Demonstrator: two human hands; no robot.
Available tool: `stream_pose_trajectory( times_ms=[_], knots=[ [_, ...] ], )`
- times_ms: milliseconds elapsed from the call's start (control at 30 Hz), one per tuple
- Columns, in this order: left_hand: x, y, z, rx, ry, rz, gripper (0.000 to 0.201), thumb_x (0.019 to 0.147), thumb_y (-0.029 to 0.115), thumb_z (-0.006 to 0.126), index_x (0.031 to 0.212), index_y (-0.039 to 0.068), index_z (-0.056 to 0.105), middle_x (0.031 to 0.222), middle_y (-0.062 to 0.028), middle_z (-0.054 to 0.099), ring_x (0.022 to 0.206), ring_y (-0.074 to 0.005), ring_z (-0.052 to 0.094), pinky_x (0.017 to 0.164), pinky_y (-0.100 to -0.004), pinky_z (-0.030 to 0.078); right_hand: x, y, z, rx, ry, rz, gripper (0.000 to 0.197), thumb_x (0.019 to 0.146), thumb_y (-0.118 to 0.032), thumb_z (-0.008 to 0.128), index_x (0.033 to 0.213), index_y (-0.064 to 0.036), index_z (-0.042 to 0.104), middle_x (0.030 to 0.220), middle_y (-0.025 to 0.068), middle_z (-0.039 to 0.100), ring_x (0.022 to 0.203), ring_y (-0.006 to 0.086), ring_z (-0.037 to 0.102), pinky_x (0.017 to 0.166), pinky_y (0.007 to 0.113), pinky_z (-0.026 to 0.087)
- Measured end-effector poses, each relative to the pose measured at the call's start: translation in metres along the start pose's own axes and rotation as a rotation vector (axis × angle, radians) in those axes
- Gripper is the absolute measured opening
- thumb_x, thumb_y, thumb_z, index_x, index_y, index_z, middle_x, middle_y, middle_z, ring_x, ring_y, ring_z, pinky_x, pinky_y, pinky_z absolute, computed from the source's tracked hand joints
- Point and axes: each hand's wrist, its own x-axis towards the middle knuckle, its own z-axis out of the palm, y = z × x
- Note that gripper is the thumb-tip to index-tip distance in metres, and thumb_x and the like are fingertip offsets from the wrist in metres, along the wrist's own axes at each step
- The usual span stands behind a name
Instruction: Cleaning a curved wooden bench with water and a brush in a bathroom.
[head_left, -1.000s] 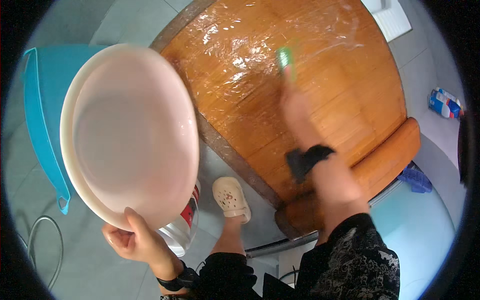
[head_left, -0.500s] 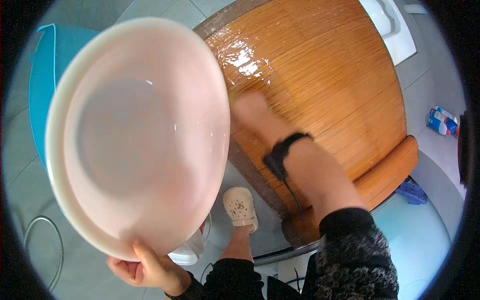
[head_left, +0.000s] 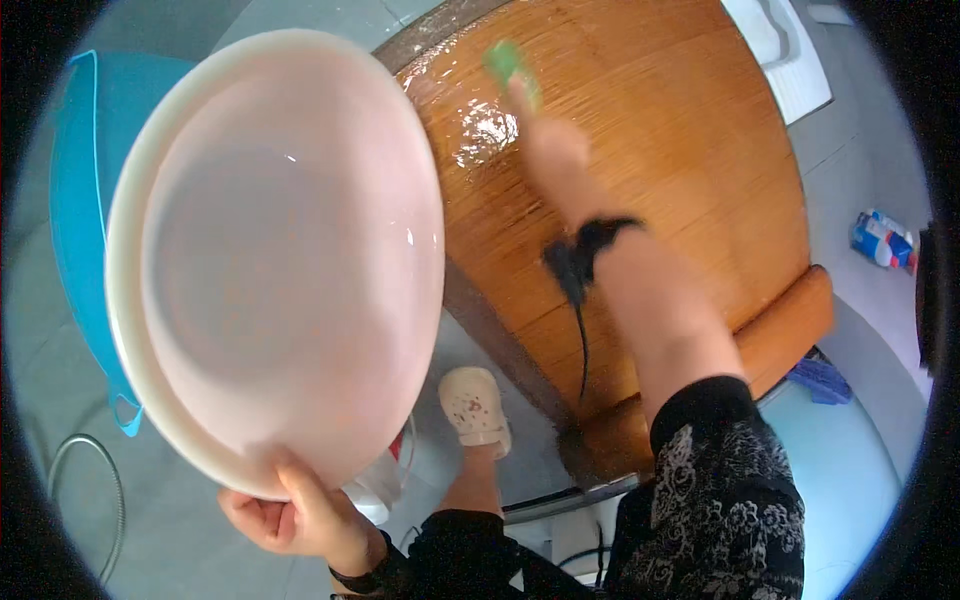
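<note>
My left hand [head_left: 295, 510] grips the lower rim of a large pale pink and white basin [head_left: 280, 250], thumb on the inside. The basin is tilted, so its inside faces me. My right hand [head_left: 550, 145] is stretched out over a brown bamboo mat [head_left: 680, 150] with a dark cloth border. Its fingers are closed on a small green thing [head_left: 512, 70], too blurred for me to tell its kind. Shiny wet patches lie on the mat beside that hand. A black band with a dangling strap [head_left: 570, 270] is round my right wrist.
A blue tub [head_left: 75, 200] stands partly behind the basin. A metal shower hose [head_left: 118, 490] curls on the grey tiles [head_left: 50, 390]. Below the mat are my cream clog [head_left: 472, 400] and a white container [head_left: 372, 490]. Blue cloth [head_left: 822, 380] and blue-white bottles [head_left: 882, 238] sit right.
My right hand has swept away from me across the mat, and the green thing now shows at its fingers. The basin has shifted slightly, still in my left hand.
</note>
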Motion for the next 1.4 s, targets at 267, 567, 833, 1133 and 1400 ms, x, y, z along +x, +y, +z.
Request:
stream_pose_trajectory(
  times_ms=[267, 567, 833, 1133, 1400],
  knots=[
    [-0.009, -0.003, 0.009, 0.090, -0.110, -0.031, 0.013, 0.077, 0.001, 0.054, 0.082, 0.001, 0.043, 0.081, -0.0075, 0.051, 0.071, -0.0108, 0.049, 0.068, -0.0239, 0.042, -0.096, 0.049, -0.020, 0.083, -0.356, 0.077, 0.050, 0.089, -0.020, 0.034, 0.134, -0.0241, 0.013, 0.109, 0.0242, 0.050, 0.095, 0.0312, 0.054, 0.070, 0.039, 0.048],
    [-0.024, -0.015, 0.016, 0.046, -0.196, -0.132, 0.011, 0.078, 0.003, 0.053, 0.084, 0.001, 0.045, 0.086, -0.0087, 0.053, 0.074, -0.0114, 0.050, 0.068, -0.0245, 0.042, -0.133, 0.099, 0.021, 0.352, -0.374, 0.372, 0.041, 0.090, -0.030, 0.033, 0.130, -0.0268, 0.025, 0.100, 0.0241, 0.054, 0.075, 0.0288, 0.060, 0.058, 0.039, 0.046],
    [-0.041, -0.030, 0.024, 0.138, -0.221, -0.039, 0.012, 0.080, 0.006, 0.053, 0.087, 0.000, 0.046, 0.086, -0.0069, 0.053, 0.076, -0.0124, 0.051, 0.070, -0.0249, 0.042, -0.177, 0.053, 0.063, -0.037, -0.267, -0.310, 0.053, 0.085, -0.013, 0.035, 0.132, -0.0288, 0.016, 0.073, 0.0176, 0.058, 0.061, 0.0291, 0.059, 0.048, 0.041, 0.047],
    [-0.067, -0.013, 0.035, 0.087, -0.292, -0.048, 0.012, 0.079, 0.002, 0.054, 0.084, 0.000, 0.044, 0.078, -0.0066, 0.052, 0.067, -0.0108, 0.052, 0.063, -0.0244, 0.044, -0.198, 0.080, 0.080, 0.000, -0.104, -0.163, 0.046, 0.088, -0.019, 0.036, 0.131, -0.0271, 0.023, 0.065, 0.0153, 0.057, 0.052, 0.0301, 0.056, 0.043, 0.040, 0.043],
    [-0.097, -0.022, 0.032, 0.119, -0.438, 0.060, 0.011, 0.076, -0.001, 0.056, 0.079, 0.002, 0.045, 0.074, -0.0021, 0.048, 0.066, -0.0068, 0.047, 0.065, -0.0197, 0.040, -0.266, 0.101, 0.104, -0.038, -0.144, 0.223, 0.058, 0.081, -0.011, 0.042, 0.128, -0.0397, 0.025, 0.061, 0.0118, 0.053, 0.054, 0.0247, 0.057, 0.044, 0.040, 0.045]
  ],
)
